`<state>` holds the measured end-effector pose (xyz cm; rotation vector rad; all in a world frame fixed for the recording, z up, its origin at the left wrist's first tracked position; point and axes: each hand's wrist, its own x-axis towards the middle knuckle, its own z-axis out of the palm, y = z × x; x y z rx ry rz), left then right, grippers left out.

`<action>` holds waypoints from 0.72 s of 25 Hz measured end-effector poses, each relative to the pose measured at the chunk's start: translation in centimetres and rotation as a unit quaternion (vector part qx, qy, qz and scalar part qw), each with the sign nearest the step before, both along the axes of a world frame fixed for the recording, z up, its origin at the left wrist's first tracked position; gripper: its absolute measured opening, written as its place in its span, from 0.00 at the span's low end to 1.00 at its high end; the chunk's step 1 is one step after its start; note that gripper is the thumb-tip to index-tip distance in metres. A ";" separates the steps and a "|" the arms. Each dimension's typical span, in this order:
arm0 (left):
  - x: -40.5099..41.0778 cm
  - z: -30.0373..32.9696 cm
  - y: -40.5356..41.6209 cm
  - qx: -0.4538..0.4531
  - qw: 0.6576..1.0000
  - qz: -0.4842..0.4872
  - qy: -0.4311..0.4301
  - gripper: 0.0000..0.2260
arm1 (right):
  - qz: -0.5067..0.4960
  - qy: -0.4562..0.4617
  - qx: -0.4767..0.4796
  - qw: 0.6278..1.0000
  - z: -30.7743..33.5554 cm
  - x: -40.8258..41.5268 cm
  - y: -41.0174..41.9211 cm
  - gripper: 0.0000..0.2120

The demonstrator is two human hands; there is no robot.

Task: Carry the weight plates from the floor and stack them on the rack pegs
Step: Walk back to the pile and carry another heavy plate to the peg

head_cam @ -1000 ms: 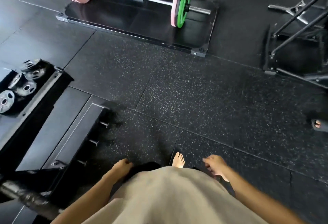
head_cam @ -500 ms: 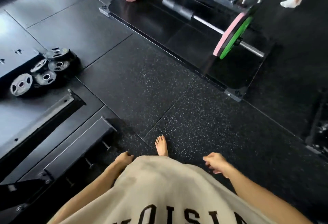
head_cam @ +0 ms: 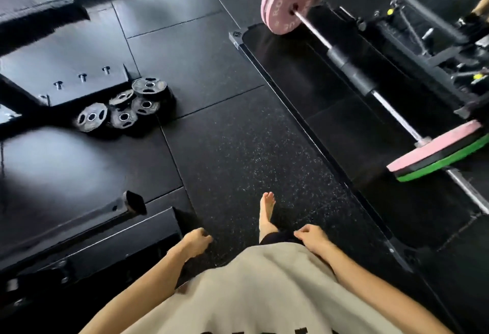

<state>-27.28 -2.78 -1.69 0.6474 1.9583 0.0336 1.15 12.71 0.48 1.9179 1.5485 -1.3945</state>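
On the floor up and to my left, I see the small weight plates (head_cam: 124, 111) lying in a loose cluster, five dark grey discs with steel-ringed centre holes and cut-out handles. Some overlap or lean on each other; the leftmost one (head_cam: 91, 117) tilts against a black frame beam. Just behind them sits a black rack base (head_cam: 79, 87) with three short pegs (head_cam: 82, 77) standing in a row, all bare. The cluster touches or nearly touches that base; I cannot tell which.

Both of my hands are low in view, well apart from the plates. The left hand (head_cam: 195, 241) hangs beside the hip with fingers loosely curled, its grip slack and holding nothing. The right hand (head_cam: 311, 235) is the same, fingers curled loosely, nothing in it. Between them is my beige shirt (head_cam: 264, 294) and one bare foot (head_cam: 266, 209) planted on the speckled rubber floor (head_cam: 238, 153).

Near my left hand runs a black steel frame (head_cam: 92, 233) with an open square tube end (head_cam: 133, 201). To the right, a barbell (head_cam: 354, 74) lies on a glossy black lifting platform (head_cam: 304, 90), with pink bumper plates (head_cam: 287, 0) at the far end and a pink and green pair (head_cam: 439, 153) at the near end. More black equipment sits beyond it, too blurred to name.
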 end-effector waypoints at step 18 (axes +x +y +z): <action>-25.9 -0.4 24.9 -0.049 0.944 0.325 -0.030 0.16 | 0.329 -0.011 -0.049 0.943 0.1 -42.2 40.8 0.07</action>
